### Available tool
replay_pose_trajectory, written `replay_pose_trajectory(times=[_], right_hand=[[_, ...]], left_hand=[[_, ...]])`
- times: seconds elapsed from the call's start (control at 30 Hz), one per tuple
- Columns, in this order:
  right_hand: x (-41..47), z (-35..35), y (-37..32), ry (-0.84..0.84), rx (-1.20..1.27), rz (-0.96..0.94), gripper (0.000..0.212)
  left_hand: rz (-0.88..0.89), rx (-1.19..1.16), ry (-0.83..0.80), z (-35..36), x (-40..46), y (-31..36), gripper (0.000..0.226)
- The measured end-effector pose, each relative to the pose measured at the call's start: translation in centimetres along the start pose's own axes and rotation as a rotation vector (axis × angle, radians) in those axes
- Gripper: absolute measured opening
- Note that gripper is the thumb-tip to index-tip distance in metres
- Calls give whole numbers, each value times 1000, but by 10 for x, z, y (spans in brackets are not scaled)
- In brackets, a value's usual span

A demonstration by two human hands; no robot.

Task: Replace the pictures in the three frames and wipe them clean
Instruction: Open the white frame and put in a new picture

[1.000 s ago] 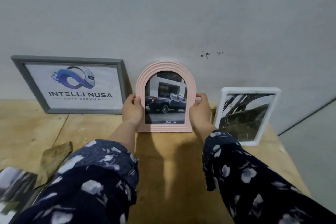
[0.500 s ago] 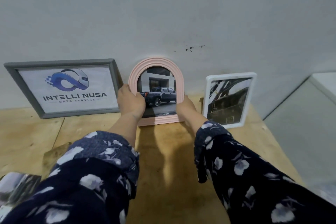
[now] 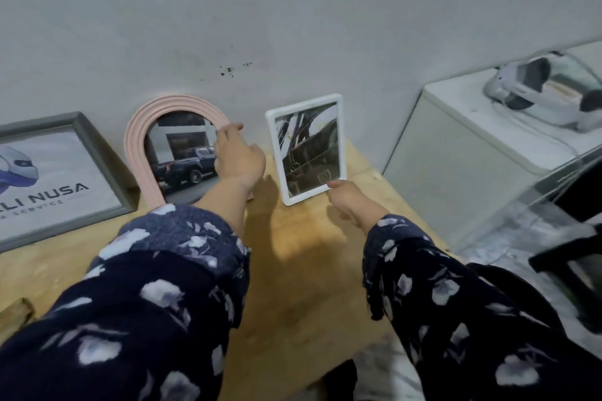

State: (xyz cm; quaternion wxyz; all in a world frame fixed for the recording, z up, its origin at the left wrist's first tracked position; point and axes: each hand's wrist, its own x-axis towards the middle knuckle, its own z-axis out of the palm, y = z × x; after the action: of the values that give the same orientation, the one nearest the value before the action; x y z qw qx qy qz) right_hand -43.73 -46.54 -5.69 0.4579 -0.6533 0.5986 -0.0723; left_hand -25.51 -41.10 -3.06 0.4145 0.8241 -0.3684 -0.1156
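Observation:
Three frames lean against the wall at the back of the wooden table (image 3: 303, 270). The grey frame (image 3: 86, 146) on the left holds a logo print. In the middle stands the pink arched frame (image 3: 135, 143) with a pickup truck picture. The white frame (image 3: 341, 140) on the right holds a dark picture. My left hand (image 3: 239, 156) hovers in front of the pink frame's right side, fingers stretched toward the white frame and holding nothing. My right hand (image 3: 350, 202) touches the white frame's lower right corner with a fingertip.
A white cabinet (image 3: 433, 146) stands right of the table, with a white and grey device (image 3: 547, 98) and its cable on top. A black object (image 3: 580, 270) sits at the right edge. A brownish scrap (image 3: 13, 312) lies at the table's lower left.
Both hands let go of the pink arched frame, which stays against the wall, and moved right toward the white frame. The view swung right, bringing the cabinet into sight.

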Motion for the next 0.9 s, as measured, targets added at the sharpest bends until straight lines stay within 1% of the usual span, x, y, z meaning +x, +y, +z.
replay_pose_trajectory(times=[0.07,0.2,0.27,0.37,0.43,0.53,0.6,0.67,0.73,0.8,0.9], right_hand=[[10,-13,9,37,-6,4,43],[26,-32,19,50,66,41,47],[41,-45,17,38,69,5,49],[61,-58,13,-29,73,-53,54],[75,-59,12,-76,85,-80,58],[92,-53,17,-131,151,-138,62],[99,-50,18,-116,154,-163,56],[101,-50,18,-59,112,-190,45],[101,-49,17,-9,61,-222,37],[99,-49,14,13,42,-264,34],[88,-50,5,-12,27,-357,32]], left_hand=[[85,41,18,7,5,18,49],[254,145,33,19,13,46,45],[292,234,36,33,19,57,43],[264,350,42,52,23,63,41],[250,408,85,62,21,63,40],[223,433,114,69,19,62,40],[191,437,109,70,19,63,40],[172,446,102,69,18,65,41],[157,450,112,66,14,65,41],[120,420,130,62,10,64,41],[31,391,187,46,0,57,42]])
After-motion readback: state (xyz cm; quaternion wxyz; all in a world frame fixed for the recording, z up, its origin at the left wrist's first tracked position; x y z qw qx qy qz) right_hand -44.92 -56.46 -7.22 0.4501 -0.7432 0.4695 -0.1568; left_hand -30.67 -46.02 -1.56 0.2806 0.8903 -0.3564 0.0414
